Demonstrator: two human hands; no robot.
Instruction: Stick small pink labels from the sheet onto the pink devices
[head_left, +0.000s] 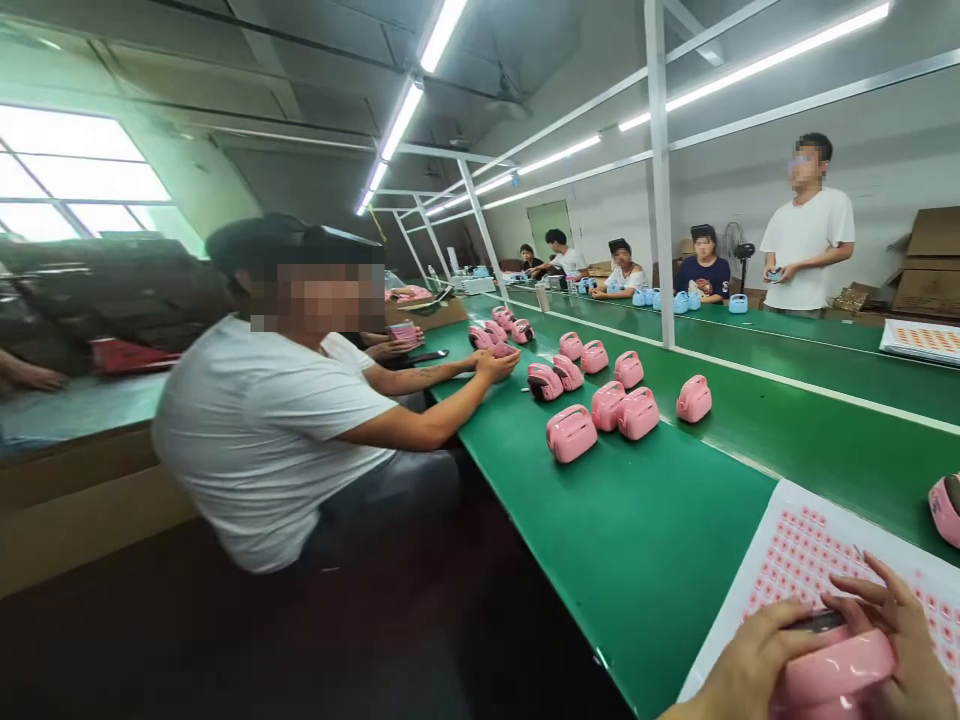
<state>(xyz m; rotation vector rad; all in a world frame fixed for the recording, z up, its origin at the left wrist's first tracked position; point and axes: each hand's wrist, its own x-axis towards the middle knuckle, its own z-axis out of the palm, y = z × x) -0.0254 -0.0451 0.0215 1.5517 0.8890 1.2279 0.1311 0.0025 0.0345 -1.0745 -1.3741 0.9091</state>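
At the bottom right both my hands hold one pink plastic device [840,668]. My left hand [750,660] wraps its left side with curled fingers. My right hand [900,630] curls over its top and right end. The device hangs just above a white sheet of small pink stickers [802,550] that lies on the green belt [645,540]. Another pink device [946,508] sits at the right edge.
Several pink devices [600,400] stand along the belt ahead. A seated person in a white shirt [262,430] works at the belt to my left. More people sit and one stands at the far side. Cardboard boxes [930,260] are stacked at the right.
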